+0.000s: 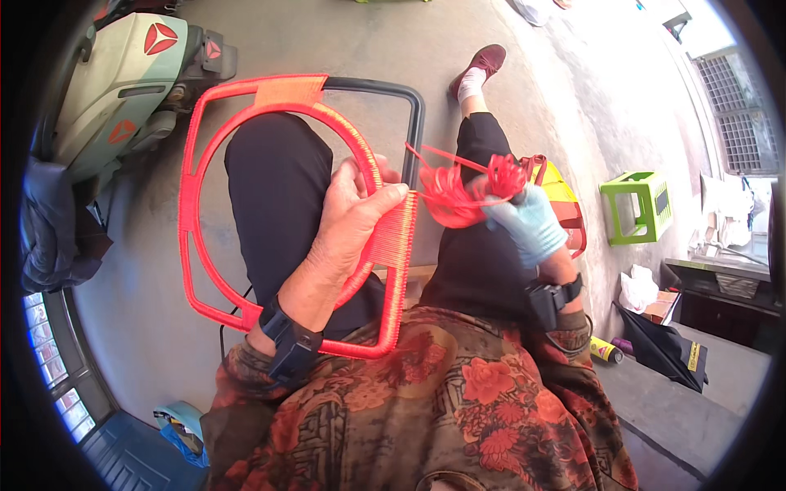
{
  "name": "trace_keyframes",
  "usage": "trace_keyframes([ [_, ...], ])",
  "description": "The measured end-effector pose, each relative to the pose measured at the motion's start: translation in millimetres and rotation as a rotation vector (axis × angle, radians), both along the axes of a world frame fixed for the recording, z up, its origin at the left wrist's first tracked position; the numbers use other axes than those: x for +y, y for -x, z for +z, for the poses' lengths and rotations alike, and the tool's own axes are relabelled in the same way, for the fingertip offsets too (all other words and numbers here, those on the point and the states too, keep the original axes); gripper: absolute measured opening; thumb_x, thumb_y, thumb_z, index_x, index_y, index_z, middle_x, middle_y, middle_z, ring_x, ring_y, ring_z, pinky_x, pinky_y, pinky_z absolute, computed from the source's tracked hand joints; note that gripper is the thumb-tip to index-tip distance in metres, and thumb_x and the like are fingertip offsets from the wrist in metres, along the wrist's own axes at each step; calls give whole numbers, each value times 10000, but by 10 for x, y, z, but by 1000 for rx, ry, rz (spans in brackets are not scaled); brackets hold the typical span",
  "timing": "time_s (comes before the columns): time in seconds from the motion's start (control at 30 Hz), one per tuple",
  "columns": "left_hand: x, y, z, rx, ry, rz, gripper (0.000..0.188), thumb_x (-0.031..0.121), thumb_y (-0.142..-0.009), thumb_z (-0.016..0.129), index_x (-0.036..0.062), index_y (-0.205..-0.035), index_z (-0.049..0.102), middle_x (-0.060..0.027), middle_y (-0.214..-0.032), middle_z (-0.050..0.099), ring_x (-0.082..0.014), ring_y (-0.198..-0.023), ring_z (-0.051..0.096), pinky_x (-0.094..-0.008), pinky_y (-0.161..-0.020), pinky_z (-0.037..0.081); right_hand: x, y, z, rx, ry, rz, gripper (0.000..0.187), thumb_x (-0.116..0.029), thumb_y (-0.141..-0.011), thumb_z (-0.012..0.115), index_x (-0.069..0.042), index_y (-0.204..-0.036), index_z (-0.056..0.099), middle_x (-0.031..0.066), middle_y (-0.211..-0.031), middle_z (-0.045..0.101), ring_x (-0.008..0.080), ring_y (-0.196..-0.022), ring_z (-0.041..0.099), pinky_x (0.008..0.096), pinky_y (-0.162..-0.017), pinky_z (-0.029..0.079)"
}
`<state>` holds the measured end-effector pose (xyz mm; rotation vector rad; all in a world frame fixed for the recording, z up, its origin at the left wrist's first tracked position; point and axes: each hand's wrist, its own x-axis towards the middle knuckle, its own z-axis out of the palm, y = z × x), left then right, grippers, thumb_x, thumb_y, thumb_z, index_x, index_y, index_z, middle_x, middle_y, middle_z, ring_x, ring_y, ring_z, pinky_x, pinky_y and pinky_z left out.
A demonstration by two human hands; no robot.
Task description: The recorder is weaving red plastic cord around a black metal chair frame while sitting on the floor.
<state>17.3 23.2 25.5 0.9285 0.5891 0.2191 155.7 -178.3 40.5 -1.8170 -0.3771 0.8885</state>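
Across my lap rests a frame (188,217), a rounded square with a ring inside it, wound mostly in glossy red strip. Its dark tube (385,86) shows bare at the upper right corner and down part of the right side. My left hand (340,217) is closed around the right side, thumb pressed at the edge of the densely wound part. A loose bundle of red plastic strip (454,200) hangs from my right hand (528,225), which wears a pale blue glove and is slightly blurred. A strand runs from the bundle to the frame near my left thumb.
A pale green and white scooter (123,86) stands at the upper left. To the right are a green plastic stool (639,204) and a yellow and red bag (561,192) beside my leg. A black umbrella (663,348) and a yellow can (606,350) lie at the lower right.
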Motion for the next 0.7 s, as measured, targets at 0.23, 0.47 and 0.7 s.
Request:
trace_keyframes([
  [0.23,-10,-59,-6,5,8,-181,226,50,-855,624,44,-1047,506,-31,-896,593,-114,-774,602,-257,-697,519,-1455,-793,-919,97,-558,-623,149,-138,-905,573,-44,-1019,589,24,-850,581,159,-819,578,337,-819,502],
  [0.47,-10,-7,13,58,-79,-181,220,45,-847,628,50,-1032,509,-35,-899,597,-98,-761,599,-246,-703,514,-337,-272,-361,189,-446,-387,514,-258,-919,599,33,-1323,471,27,-926,643,56,-611,464,248,-630,466],
  [0.7,-39,-19,-22,17,-208,-147,293,9,-830,646,23,-1081,495,-83,-1020,634,-120,-821,628,-269,-746,539,380,226,-332,641,-491,35,461,-384,-935,608,-18,-1207,543,53,-909,640,122,-697,596,304,-659,539],
])
